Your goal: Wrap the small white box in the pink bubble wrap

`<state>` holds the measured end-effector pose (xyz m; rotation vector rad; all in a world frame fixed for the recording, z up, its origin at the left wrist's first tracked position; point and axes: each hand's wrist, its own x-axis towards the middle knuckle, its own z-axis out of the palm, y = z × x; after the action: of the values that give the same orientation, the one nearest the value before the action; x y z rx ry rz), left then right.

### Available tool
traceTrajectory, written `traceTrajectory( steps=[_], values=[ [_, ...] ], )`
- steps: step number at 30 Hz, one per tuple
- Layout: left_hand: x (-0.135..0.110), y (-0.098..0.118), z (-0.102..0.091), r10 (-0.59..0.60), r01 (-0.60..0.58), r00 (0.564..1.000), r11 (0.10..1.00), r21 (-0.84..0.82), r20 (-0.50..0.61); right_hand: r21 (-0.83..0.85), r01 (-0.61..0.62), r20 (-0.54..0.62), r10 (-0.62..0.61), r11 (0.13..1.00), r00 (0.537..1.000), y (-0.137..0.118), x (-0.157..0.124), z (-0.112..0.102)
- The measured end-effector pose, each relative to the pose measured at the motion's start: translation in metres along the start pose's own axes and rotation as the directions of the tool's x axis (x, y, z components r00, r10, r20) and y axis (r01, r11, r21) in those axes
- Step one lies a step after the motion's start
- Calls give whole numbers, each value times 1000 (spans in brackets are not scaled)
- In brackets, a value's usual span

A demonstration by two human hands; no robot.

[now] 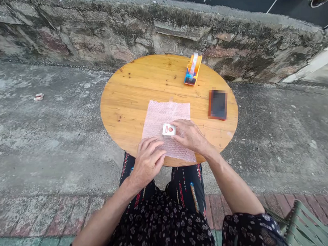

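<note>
A small white box (169,129) with a red label lies on a sheet of pink bubble wrap (156,115) spread over the round wooden table. Thumb and fingers of my right hand (190,135) grip the box at its right end. My left hand (148,159) rests at the near left edge of the wrap, fingers stretched forward and slightly bent, thumb apart. I see nothing held in it. The hands do not touch each other.
On the wooden table (133,85), a tape dispenser (192,70) with an orange wheel stands at the back. A dark, blurred-out rectangular object (218,104) lies at the right. Behind is a stone wall (102,33); a green chair (308,227) stands lower right.
</note>
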<state>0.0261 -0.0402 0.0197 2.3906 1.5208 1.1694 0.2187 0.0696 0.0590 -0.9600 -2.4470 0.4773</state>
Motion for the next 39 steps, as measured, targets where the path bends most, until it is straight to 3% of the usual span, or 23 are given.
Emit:
traceTrajectory(
  steps=[10, 16, 20, 24, 30, 35, 39],
  values=[
    [2, 0, 1, 7, -7, 999, 1000, -15, -37, 31, -14, 0, 14, 999, 1000, 4, -1, 2],
    [19, -1, -4, 50, -50, 997, 999, 10, -50, 61, 8, 23, -10, 998, 1000, 4, 0, 1],
    [40, -5, -7, 50, -49, 998, 999, 21, -48, 240, 8, 86, -29, 971, 996, 5, 2, -8],
    [57, -10, -6, -17, 17, 1000, 1000, -14, -13, 426, -88, 169, 17, 900, 986, 7, 0, -17],
    [68, -16, -1, -154, 159, 987, 982, -98, 55, 546, -148, 144, 82, 825, 986, 11, -9, -28],
    [71, -18, -1, -178, 188, 981, 970, -153, 77, 454, -152, 126, 105, 878, 986, 11, -14, -31],
    [72, -19, -1, -179, 190, 980, 969, -156, 85, 378, -58, 40, 46, 924, 998, 11, -12, -22]
  ],
)
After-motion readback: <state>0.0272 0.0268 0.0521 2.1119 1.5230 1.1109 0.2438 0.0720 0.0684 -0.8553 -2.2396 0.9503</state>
